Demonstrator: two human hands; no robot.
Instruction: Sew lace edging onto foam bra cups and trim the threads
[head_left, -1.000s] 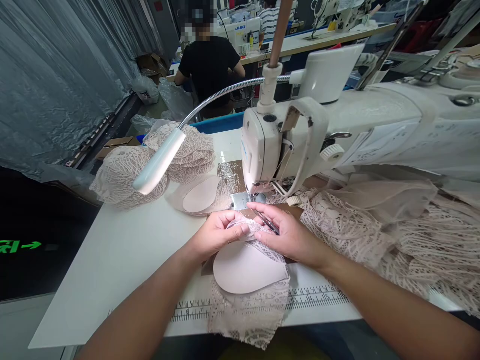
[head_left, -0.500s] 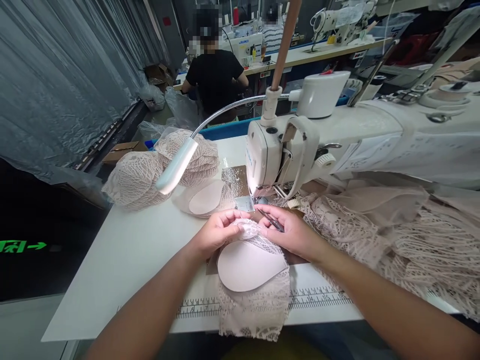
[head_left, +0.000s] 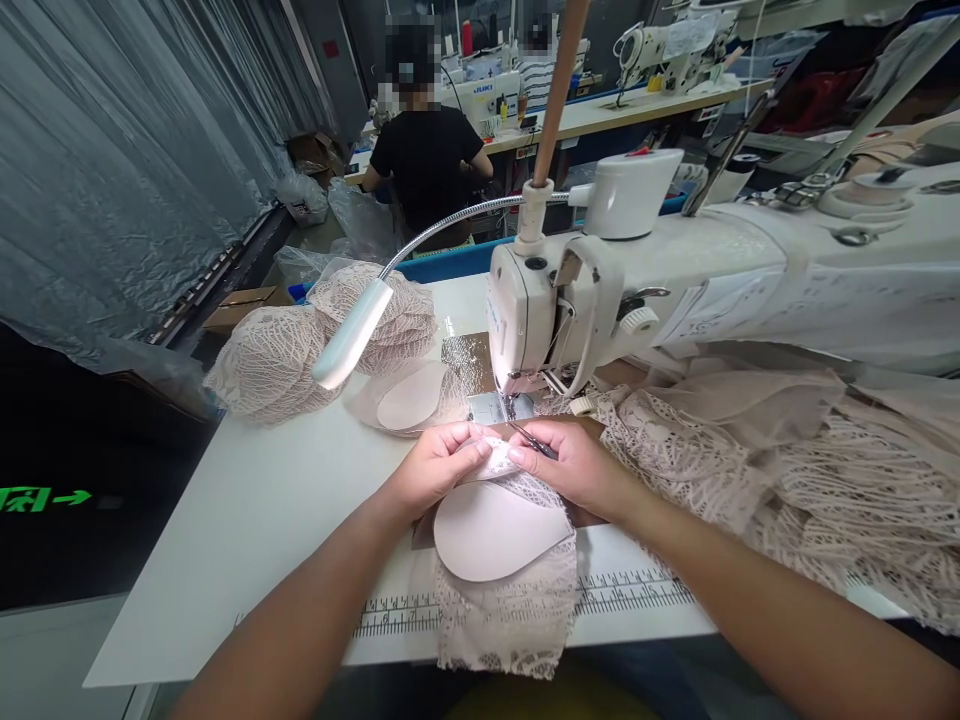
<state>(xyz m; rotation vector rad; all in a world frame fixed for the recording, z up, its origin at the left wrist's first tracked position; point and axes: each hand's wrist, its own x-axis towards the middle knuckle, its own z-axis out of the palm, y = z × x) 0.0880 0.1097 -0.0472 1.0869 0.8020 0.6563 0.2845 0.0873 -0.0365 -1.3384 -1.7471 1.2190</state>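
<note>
Pale pink lace fabric (head_left: 502,625) lies in front of me, hanging over the table's front edge. On it rests a smooth teardrop-shaped pad (head_left: 499,532). My left hand (head_left: 442,462) pinches the gathered top edge of the lace between thumb and fingers. From the other side my right hand (head_left: 566,460) grips the same edge with its thumb and forefinger. Tucked in that hand is a pair of dark tweezers (head_left: 537,440), tips pointing to the left. Both hands are just in front of the sewing machine (head_left: 525,320), near its presser foot (head_left: 508,405).
A second lace piece with a pad (head_left: 411,395) lies left of the needle. Lace stacks (head_left: 270,360) sit at the back left under a lamp (head_left: 354,335). Heaped lace (head_left: 750,470) covers the right side. A ruler strip (head_left: 630,592) runs along the table front. A co-worker (head_left: 424,150) sits beyond.
My right thumb and fingers have closed in on the lace edge, moving slightly left and down. The tweezers have shifted with that hand. My left hand stays nearly still.
</note>
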